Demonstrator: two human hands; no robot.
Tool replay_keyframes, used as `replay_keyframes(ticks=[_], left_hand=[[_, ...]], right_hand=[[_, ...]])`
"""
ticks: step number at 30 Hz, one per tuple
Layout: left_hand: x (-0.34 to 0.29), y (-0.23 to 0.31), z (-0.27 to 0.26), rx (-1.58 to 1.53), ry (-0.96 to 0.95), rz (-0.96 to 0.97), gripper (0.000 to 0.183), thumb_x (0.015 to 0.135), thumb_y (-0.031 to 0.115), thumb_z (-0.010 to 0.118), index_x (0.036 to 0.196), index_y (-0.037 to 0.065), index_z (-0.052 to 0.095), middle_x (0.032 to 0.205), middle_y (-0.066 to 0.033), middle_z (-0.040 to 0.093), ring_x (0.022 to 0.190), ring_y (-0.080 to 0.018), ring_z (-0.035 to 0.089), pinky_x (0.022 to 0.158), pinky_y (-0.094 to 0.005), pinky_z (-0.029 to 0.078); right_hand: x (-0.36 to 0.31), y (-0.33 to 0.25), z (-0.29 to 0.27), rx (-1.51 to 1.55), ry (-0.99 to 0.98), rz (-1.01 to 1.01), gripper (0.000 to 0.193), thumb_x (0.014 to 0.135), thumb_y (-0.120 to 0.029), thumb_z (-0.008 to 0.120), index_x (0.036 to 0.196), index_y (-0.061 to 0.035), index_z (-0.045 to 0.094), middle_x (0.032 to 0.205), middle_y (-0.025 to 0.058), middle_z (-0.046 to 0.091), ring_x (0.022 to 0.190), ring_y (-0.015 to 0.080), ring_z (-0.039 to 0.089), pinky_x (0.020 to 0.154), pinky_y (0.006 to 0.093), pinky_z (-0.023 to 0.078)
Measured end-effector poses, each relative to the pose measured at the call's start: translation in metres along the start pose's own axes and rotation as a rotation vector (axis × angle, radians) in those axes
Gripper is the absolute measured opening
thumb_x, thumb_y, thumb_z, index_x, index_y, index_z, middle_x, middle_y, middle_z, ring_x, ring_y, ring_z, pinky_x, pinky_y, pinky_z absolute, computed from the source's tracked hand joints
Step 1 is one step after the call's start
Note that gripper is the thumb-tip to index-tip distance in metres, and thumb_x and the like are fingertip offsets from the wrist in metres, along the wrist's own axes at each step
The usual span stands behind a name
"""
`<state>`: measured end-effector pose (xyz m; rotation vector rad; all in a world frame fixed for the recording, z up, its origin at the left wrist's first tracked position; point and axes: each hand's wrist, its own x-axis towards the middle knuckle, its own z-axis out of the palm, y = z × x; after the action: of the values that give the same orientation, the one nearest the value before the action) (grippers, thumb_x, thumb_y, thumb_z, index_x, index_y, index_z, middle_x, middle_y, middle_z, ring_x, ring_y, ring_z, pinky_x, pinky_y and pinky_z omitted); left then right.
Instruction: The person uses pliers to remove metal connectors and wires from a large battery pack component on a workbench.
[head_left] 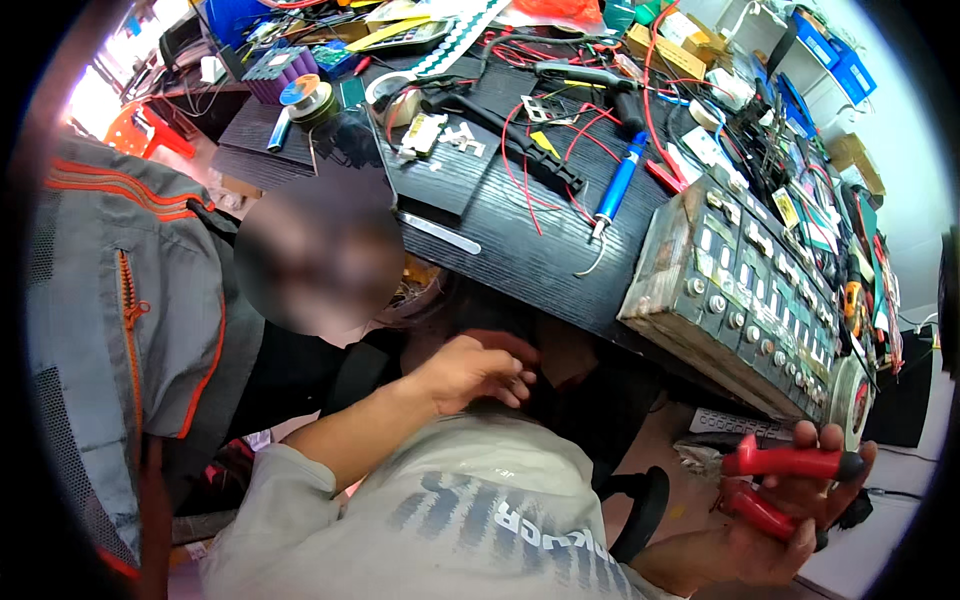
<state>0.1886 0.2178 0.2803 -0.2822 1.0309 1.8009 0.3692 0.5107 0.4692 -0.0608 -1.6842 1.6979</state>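
Observation:
My right hand (800, 535), low at the right, grips red-handled pliers (785, 461). Their two handles lie apart between my fingers and palm, and the jaws cannot be made out. In front of my body, below the table edge, hovers my left hand (470, 375) with its fingers curled. Whatever it may hold is hidden. A large worn battery pack (650, 270) with rows of terminals sits at the table's right edge, above my right hand. Closest to my left hand on the table are silver tweezers (438, 233). A blue desoldering pump (622, 185) lies left of the battery pack.
The black table (540, 270) carries red wires (520, 170), a black cable piece (510, 135), a solder spool (308, 98) and a purple cell block (280, 72). At the left, a person in a grey, orange-trimmed jacket (180, 300) is close by. A chair armrest (645, 510) stands beside me.

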Motion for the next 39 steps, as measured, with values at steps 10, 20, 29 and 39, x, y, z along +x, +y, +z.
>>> replay_keyframes(ticks=[10, 20, 29, 39], left_hand=[[0.083, 0.03, -0.429, 0.762, 0.703, 0.726, 0.043, 0.102, 0.016, 0.072, 0.143, 0.006, 0.063, 0.139, -0.0132, 0.07, 0.125, -0.0323, 0.067, 0.096, -0.0498, 0.059], [0.084, 0.036, -0.326, 1.664, 0.322, 0.448, 0.049, 0.096, 0.032, 0.078, 0.131, -0.001, 0.072, 0.128, -0.0227, 0.077, 0.119, -0.0423, 0.073, 0.099, -0.0466, 0.058], [0.003, 0.066, 0.068, 1.635, -0.512, 0.35, 0.044, 0.093, 0.032, 0.08, 0.123, 0.0, 0.079, 0.115, -0.026, 0.079, 0.105, -0.0433, 0.077, 0.092, -0.0447, 0.061], [0.0, 0.074, 0.17, 1.515, -0.735, 0.975, 0.022, 0.089, 0.014, 0.083, 0.107, 0.002, 0.079, 0.092, -0.0129, 0.077, 0.08, -0.0316, 0.074, 0.068, -0.0404, 0.059]], right_hand=[[0.027, -0.048, -0.04, 0.22, 0.076, -0.131, 0.085, 0.105, -0.026, 0.065, 0.176, -0.0116, 0.02, 0.166, 0.0348, 0.038, 0.15, 0.0489, 0.048, 0.108, 0.0689, 0.056], [0.094, -0.057, -0.054, -0.138, 0.023, -0.304, 0.08, 0.109, -0.035, 0.053, 0.174, -0.0037, 0.019, 0.166, 0.0367, 0.042, 0.15, 0.045, 0.052, 0.103, 0.0428, 0.056], [0.067, -0.018, -0.043, -0.26, 0.209, -0.445, 0.085, 0.103, -0.04, 0.063, 0.173, -0.0095, 0.028, 0.158, 0.033, 0.053, 0.138, 0.0418, 0.063, 0.091, 0.0364, 0.058], [0.064, 0.005, -0.043, -0.247, 0.259, -0.569, 0.08, 0.105, -0.042, 0.062, 0.171, -0.0091, 0.032, 0.144, 0.0302, 0.063, 0.122, 0.0401, 0.071, 0.085, 0.0391, 0.06]])
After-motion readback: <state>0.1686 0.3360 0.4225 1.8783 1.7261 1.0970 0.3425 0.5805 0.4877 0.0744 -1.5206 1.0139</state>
